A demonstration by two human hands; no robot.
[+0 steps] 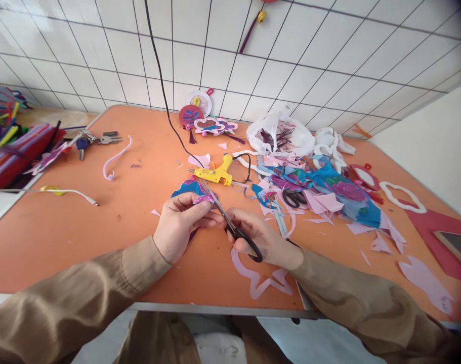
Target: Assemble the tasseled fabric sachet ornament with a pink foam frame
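Observation:
My left hand (180,222) pinches a small blue, pink and purple patterned fabric piece (190,187) between thumb and fingers. In my right hand (258,235) are black-handled scissors (249,242), their blades pointing up and left. The blades run alongside the pink edge of the fabric piece; whether they are cutting into it I cannot tell. Just beyond my hands lies a yellow hot glue gun (217,174) with a black cord. Under my right hand a pale pink cut-out outline with a star-like end (258,288) lies on the orange table (112,222).
Right of my hands spreads a heap of pink scraps and blue floral fabric (340,189), with a second black-handled pair of scissors (294,198). Behind it sits a white plastic bag (298,139). Keys (101,139), a white cable (78,193) and pipe cleaners (21,151) lie leftward. Finished-looking ornaments (192,115) lean by the tiled wall.

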